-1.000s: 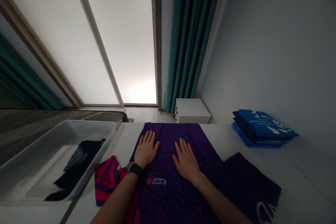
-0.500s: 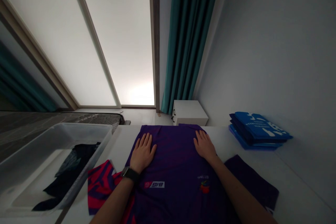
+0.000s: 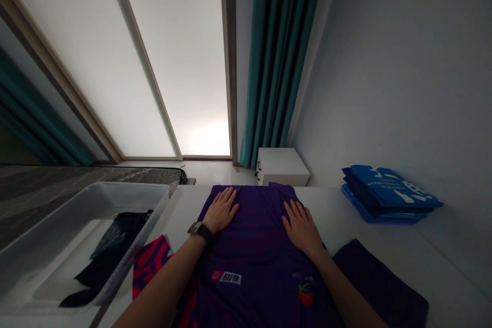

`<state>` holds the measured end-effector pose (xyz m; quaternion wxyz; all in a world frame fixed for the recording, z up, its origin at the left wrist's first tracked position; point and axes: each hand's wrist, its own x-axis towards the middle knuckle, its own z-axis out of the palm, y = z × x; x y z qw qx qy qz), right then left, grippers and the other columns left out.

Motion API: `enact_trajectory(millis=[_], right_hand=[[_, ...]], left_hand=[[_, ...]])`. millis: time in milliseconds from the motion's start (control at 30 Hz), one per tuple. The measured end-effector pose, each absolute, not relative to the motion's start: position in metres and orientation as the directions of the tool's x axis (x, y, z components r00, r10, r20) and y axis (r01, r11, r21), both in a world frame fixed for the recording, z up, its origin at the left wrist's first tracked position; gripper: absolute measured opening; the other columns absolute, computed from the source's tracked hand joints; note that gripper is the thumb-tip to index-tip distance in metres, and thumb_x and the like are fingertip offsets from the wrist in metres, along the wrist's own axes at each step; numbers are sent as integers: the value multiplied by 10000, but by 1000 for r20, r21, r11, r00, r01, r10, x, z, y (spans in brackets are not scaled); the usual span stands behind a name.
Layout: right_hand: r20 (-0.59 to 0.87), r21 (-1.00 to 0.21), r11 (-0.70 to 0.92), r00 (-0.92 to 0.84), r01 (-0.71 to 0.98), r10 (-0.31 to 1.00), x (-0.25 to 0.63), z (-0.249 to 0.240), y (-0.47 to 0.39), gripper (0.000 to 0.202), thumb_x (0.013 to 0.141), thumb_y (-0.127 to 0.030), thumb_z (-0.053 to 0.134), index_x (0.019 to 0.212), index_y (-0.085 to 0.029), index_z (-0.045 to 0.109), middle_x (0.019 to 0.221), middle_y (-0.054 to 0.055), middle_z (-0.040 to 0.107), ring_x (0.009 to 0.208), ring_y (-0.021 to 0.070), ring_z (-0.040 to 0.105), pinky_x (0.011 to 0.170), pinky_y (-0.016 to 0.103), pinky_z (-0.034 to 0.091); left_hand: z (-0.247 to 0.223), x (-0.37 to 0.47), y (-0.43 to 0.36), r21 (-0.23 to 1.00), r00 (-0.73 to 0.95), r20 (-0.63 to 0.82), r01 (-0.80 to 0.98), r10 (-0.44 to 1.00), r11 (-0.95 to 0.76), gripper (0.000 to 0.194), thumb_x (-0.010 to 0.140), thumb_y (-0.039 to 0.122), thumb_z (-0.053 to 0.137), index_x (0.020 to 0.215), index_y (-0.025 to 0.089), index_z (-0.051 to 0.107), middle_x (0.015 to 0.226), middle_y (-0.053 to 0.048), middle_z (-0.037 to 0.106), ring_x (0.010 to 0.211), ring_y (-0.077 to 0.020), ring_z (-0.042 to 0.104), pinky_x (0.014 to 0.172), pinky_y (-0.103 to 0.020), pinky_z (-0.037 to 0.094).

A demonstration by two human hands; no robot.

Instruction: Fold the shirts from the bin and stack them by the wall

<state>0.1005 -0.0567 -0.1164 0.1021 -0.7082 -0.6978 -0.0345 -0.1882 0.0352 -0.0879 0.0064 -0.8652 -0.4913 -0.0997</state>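
A purple T-shirt (image 3: 253, 246) lies spread over the white table (image 3: 184, 210), with a small logo on one side and a red-and-green print on the other. My left hand (image 3: 222, 211) rests flat on its far left part, fingers extended; a dark watch (image 3: 200, 230) is on that wrist. On the far right part lies my right hand (image 3: 302, 225), palm down with its fingers somewhat apart. One sleeve (image 3: 151, 261), patterned red and purple, spreads out under my left forearm. A dark purple sleeve (image 3: 380, 282) reaches out beyond my right forearm.
At the left stands a translucent plastic bin (image 3: 126, 189) with dark clothes (image 3: 111, 246) inside. A stack of folded blue clothes (image 3: 392, 192) sits at the right by the wall. Behind the table are a white cabinet (image 3: 284, 164) and a teal curtain (image 3: 284, 61).
My left hand has slid slightly up and right over the shirt. My right hand has moved a little nearer to me. The whole view has shifted slightly.
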Motion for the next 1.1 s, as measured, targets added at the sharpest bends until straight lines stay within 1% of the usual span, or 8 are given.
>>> enact_trajectory(millis=[67,167,267,367,567,700,900,1100], right_hand=[[189,-117,6,16,993,982,98,-116,-59,609,964,-441,272,1506,-167,305,1537,100,351,1428,256,254,1171,480,125],[185,-126,-19,43,992,982,96,-115,-61,618,962,-437,282,1519,-169,267,1540,93,346,1424,239,268,1174,462,130],[172,-128,-51,72,990,982,98,-114,-62,619,959,-434,286,1516,-162,274,1539,93,348,1418,231,284,1175,452,137],[160,-134,-70,91,989,983,99,-114,-63,611,957,-429,283,1503,-154,306,1532,97,359,1416,234,287,1173,463,138],[191,-103,-29,49,994,980,94,-112,-65,568,954,-410,284,1440,-151,426,1502,132,402,1407,269,301,1165,507,113],[190,-96,10,9,995,982,81,-105,-63,548,941,-392,334,1408,-139,470,1475,148,435,1391,278,332,1171,500,100],[151,-189,183,-156,965,976,48,-93,-53,520,948,-372,349,1412,-167,461,1503,116,403,1411,243,301,1179,462,142],[135,-214,287,-262,934,955,26,-89,-33,512,966,-351,326,1435,-177,437,1535,95,357,1435,223,257,1184,434,161]], left_hand=[[-91,-188,39,86,449,161,881,879,-465,548,993,431,288,1467,173,380,1543,-75,348,1442,-210,271,1183,-401,231],[-92,-194,39,66,314,147,943,938,-326,575,991,453,268,1467,152,384,1548,-88,331,1449,-240,249,1181,-424,220],[-91,-207,36,37,214,150,974,965,-222,602,987,461,260,1467,120,382,1551,-114,315,1451,-265,238,1172,-439,222],[-91,-220,33,12,168,157,985,973,-172,605,984,453,266,1468,107,375,1550,-120,315,1451,-264,238,1171,-452,208],[-94,-225,22,-19,189,172,982,967,-188,614,982,459,262,1472,103,361,1551,-117,314,1453,-252,234,1175,-445,191],[-95,-220,11,-9,214,200,976,956,-216,614,977,458,269,1460,97,384,1541,-135,334,1450,-269,241,1173,-454,192],[-95,-211,-9,15,240,233,968,942,-251,592,961,454,311,1453,139,406,1524,-126,374,1447,-278,245,1168,-470,199],[-95,-203,-21,31,260,252,961,932,-276,559,956,443,345,1420,147,448,1499,-130,415,1424,-289,283,1145,-476,224]])
